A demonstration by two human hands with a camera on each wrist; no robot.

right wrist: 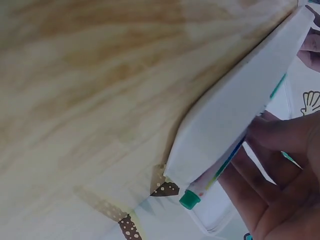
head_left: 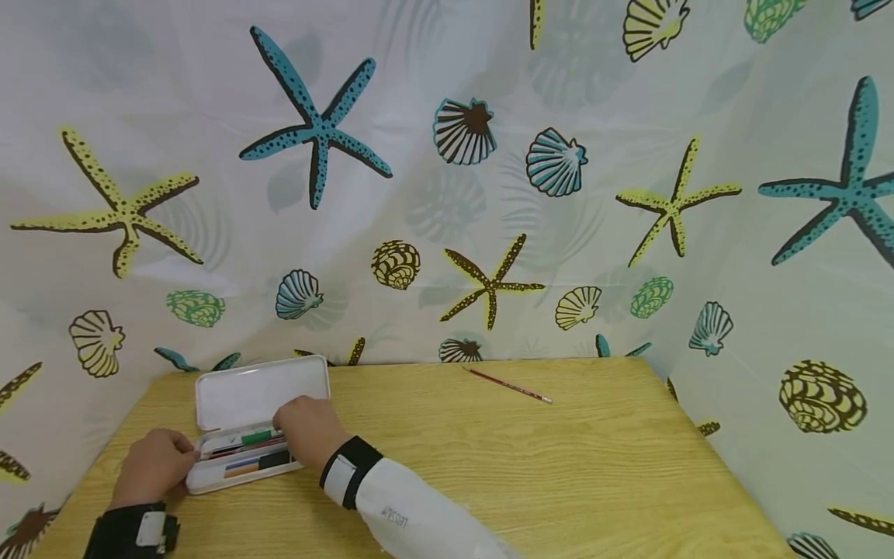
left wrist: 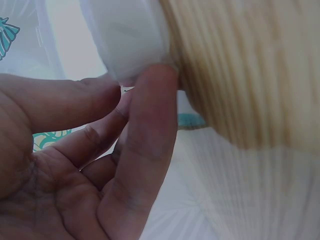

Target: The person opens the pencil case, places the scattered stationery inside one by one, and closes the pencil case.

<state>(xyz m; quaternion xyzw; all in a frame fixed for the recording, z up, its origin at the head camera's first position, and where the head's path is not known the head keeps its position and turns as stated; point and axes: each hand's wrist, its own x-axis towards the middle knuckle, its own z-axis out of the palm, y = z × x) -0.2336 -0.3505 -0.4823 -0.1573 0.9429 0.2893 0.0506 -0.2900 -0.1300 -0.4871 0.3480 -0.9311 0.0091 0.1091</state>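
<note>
A white pencil case lies at the left of the table, its lid raised at the back. My left hand pinches the case's left end between thumb and fingertips, as the left wrist view shows close up. Over the right end, the fingers of my right hand reach into the case and pinch a white marker with green ends and a coloured print. Its green part shows left of the hand in the head view. In front lie a dark-and-blue pen and other slim pencils, partly hidden.
A red pencil with a pale eraser end lies alone near the table's back edge. The wood-grain table is bordered behind and on both sides by a white curtain printed with starfish and shells.
</note>
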